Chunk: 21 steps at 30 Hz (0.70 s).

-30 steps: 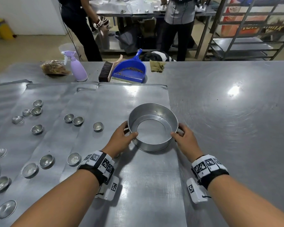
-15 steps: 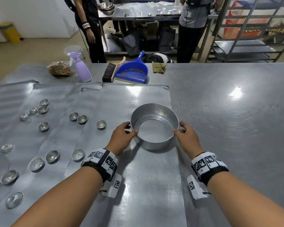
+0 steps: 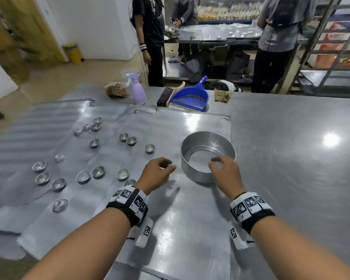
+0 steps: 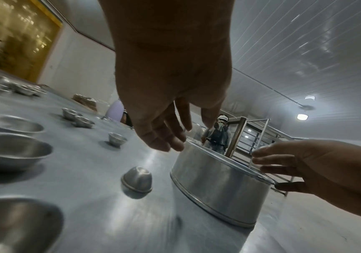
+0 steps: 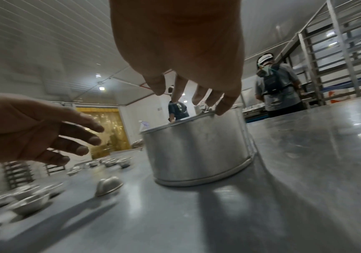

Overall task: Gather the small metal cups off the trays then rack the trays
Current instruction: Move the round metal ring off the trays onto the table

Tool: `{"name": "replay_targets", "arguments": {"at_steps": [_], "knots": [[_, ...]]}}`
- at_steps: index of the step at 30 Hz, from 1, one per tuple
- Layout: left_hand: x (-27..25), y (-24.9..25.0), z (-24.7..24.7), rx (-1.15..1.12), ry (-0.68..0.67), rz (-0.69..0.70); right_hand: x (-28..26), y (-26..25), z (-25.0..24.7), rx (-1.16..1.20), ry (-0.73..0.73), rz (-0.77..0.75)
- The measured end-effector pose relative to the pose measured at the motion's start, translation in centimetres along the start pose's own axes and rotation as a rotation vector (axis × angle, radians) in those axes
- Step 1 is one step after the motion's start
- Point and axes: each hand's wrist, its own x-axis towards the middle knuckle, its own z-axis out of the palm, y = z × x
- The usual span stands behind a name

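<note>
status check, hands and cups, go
Left hand and right hand both open, holding nothing, either side of the round pan. Small metal cups not yet gathered off the trays. Nothing in the way.

Head view: left hand (image 3: 157, 174) hides most of one small cup (image 3: 130, 182) by its wrist. Right hand (image 3: 224, 172) covers the near rim of the round pan (image 3: 194, 174); both hands' fingers motion-blurred. Trays (image 3: 49, 223) cut off at left and bottom edges. Wrist views: far cups (image 5: 110, 161) too blurred to count.
</note>
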Motion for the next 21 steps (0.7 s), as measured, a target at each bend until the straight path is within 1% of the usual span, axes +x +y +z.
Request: {"name": "replay_targets", "arguments": {"at_steps": [3,5,6,10,14,16,20,21], "knots": [[-2.5,-1.1,-1.5,-0.021,0.058,-0.031,-1.3,-1.6,1.7,-0.027,-0.049,-0.056],[-4.5,-1.8,-2.9,-0.044,0.096,-0.076,-2.5,-3.1,3.2,-0.038,-0.124,-0.077],[-5.5,-2.3,-3.9,-0.050,0.127,-0.101,-3.1,-4.1,4.2,-0.040,-0.166,-0.113],[-8.7,-4.8,-7.9,-0.049,0.231,-0.139,-5.1,-6.8,8.7,0.022,-0.295,-0.200],[-11.4,-7.7,-13.2,-0.048,0.330,-0.185,-7.0,-10.6,13.4,0.049,-0.431,-0.234],[-12.2,-9.5,-16.2,-0.048,0.382,-0.220,-7.7,-12.9,15.9,0.016,-0.490,-0.250],[-13.1,-12.8,-22.3,-0.028,0.434,-0.261,-8.4,-16.5,21.5,0.016,-0.531,-0.271],[-13.2,-14.2,-24.8,-0.034,0.452,-0.273,-8.8,-18.0,23.8,-0.006,-0.546,-0.282]]}}
